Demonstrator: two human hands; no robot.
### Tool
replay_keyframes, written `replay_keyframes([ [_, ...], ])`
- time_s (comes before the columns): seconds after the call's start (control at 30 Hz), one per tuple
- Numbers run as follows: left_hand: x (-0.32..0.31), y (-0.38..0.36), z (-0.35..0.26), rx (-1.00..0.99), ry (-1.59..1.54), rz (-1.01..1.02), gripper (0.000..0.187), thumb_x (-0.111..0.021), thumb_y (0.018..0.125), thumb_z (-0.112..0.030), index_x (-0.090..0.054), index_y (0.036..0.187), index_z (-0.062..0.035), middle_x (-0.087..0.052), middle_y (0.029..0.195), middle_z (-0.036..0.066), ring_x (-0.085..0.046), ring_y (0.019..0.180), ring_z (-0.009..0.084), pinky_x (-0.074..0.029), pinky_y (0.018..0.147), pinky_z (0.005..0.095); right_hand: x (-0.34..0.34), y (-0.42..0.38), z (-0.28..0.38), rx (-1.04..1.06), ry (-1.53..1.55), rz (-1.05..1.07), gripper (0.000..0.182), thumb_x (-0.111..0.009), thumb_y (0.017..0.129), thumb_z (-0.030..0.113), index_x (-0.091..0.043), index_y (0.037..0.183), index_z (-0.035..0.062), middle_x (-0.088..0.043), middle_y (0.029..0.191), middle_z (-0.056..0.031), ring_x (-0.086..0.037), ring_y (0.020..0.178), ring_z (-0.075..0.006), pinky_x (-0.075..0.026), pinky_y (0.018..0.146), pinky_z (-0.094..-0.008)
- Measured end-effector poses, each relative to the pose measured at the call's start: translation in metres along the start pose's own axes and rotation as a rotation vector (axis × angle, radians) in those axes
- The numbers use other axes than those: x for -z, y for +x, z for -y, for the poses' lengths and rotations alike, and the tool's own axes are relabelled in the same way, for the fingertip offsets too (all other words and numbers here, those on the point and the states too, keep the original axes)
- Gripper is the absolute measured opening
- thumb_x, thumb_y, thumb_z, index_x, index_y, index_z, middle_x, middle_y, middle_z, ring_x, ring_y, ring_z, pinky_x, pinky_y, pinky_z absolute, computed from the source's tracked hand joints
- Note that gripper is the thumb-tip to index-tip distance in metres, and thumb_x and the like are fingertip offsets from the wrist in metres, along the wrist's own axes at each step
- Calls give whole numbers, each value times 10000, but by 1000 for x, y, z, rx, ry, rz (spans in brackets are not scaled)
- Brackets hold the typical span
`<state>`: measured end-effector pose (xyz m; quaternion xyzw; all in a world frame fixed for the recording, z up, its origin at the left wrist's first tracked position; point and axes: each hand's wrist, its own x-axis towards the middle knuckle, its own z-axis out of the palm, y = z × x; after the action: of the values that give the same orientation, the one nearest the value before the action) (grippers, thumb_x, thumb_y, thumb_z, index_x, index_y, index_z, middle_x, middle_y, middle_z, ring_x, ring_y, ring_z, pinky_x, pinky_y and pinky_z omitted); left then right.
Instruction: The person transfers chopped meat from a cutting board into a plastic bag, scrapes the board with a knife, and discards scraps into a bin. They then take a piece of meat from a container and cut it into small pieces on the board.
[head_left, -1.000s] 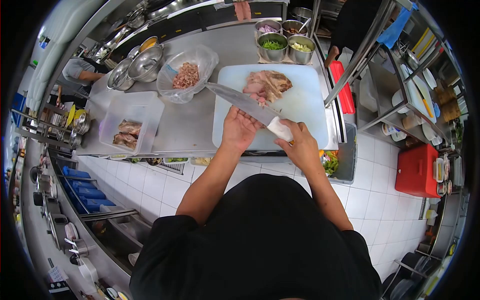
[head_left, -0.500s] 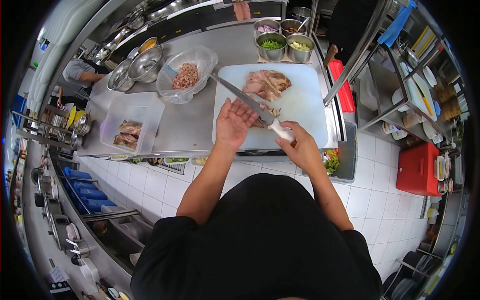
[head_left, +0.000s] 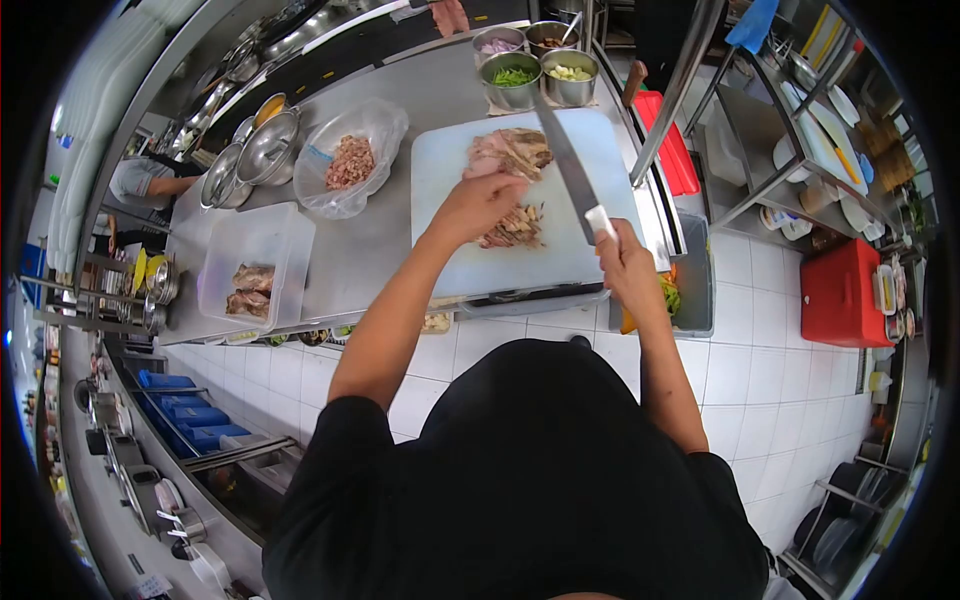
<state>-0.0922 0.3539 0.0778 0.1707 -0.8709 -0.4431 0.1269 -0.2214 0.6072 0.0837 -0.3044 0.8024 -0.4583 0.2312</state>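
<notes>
My right hand (head_left: 625,260) grips the white handle of a large kitchen knife (head_left: 568,160). Its long blade points up and away, over the right part of the white cutting board (head_left: 600,265). My left hand (head_left: 485,208) is over the board with its fingers curled together, right at the near edge of a large piece of meat (head_left: 508,152). Whether the fingers hold anything is hidden. Just below that hand lies a small heap of sliced meat (head_left: 512,230).
Left of the board stand a bag-lined bowl of diced meat (head_left: 350,165), a clear plastic tub (head_left: 290,235) with meat pieces, and metal bowls (head_left: 268,150). Metal pots of cut vegetables (head_left: 512,85) stand behind. A grey bin (head_left: 695,290) is at right; another person (head_left: 145,180) works far left.
The knife has swung from across my left palm to the right, its blade now pointing away. My left hand has turned over from palm up and curled its fingers beside the meat.
</notes>
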Motion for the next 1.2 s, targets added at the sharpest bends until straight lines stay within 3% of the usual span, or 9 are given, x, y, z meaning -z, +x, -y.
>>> replay_keyframes([
  [0.07, -4, 16, -16, -225, 396, 153, 368, -598, 986, -334, -701, 1183, -41, -671, 1236, 88, -637, 1125, 304, -491, 993, 407, 5, 0, -13, -43, -7, -60, 385, -513, 1030, 368, -577, 1232, 46, -655, 765, -258, -668, 745, -447, -497, 694, -483],
  [0.17, -28, 37, -21, -404, 573, 355, 373, -637, 939, -311, -691, 1206, -57, -640, 1258, 94, -603, 1170, 316, -478, 1000, 418, 15, -7, -19, -118, -30, -84, 401, -517, 1027, 378, -576, 1244, 46, -662, 776, -264, -672, 770, -452, -498, 713, -488],
  [0.2, -29, 39, -21, -420, 592, 412, 388, -639, 940, -328, -684, 1212, -56, -632, 1262, 102, -590, 1186, 314, -469, 1012, 417, 16, -8, -26, -47, -83, -122, 422, -532, 1031, 393, -590, 1239, 30, -604, 719, -85, -570, 589, -167, -461, 568, -349],
  [0.4, -3, 24, 5, -530, 624, 500, 558, -704, 885, -450, -620, 1274, -58, -570, 1284, 154, -530, 1236, 333, -419, 1057, 443, 42, -26, -31, -55, -203, -79, 417, -582, 1002, 390, -632, 1216, 36, -626, 736, -170, -622, 667, -259, -495, 667, -399],
  [0.5, 13, 2, 11, -518, 623, 454, 651, -751, 836, -483, -589, 1308, -65, -549, 1295, 156, -512, 1241, 344, -403, 1065, 458, 47, -23, -25, -26, -232, -33, 387, -583, 984, 400, -644, 1195, 81, -678, 760, -227, -678, 776, -439, -512, 730, -490],
  [0.7, 3, -48, 33, -427, 671, 131, 664, -789, 800, -431, -573, 1328, -91, -535, 1305, 142, -501, 1229, 347, -390, 1054, 469, 39, 21, 6, 214, -400, 156, 333, -616, 965, 339, -655, 1163, 75, -657, 724, -213, -670, 703, -393, -506, 678, -455],
  [0.83, -8, -62, 39, -401, 670, 5, 637, -787, 798, -417, -583, 1313, -103, -535, 1296, 140, -503, 1209, 342, -381, 1044, 476, 3, 67, 19, 379, -502, 305, 317, -587, 973, 338, -652, 1151, 84, -682, 775, -232, -671, 771, -441, -511, 732, -513],
  [1.03, -4, -62, 38, -377, 678, -46, 618, -780, 806, -427, -591, 1300, -107, -540, 1271, 128, -514, 1168, 336, -387, 1023, 478, -34, 87, 23, 257, -551, 449, 360, -529, 986, 381, -628, 1164, 84, -715, 970, -253, -686, 953, -437, -525, 861, -543],
  [1.2, -32, -42, 40, -139, 698, -273, 620, -763, 830, -453, -604, 1293, -73, -562, 1239, 142, -529, 1135, 337, -413, 991, 474, -4, 93, 15, 250, -641, 411, 353, -511, 995, 363, -608, 1181, 80, -715, 985, -252, -682, 959, -440, -529, 864, -537],
])
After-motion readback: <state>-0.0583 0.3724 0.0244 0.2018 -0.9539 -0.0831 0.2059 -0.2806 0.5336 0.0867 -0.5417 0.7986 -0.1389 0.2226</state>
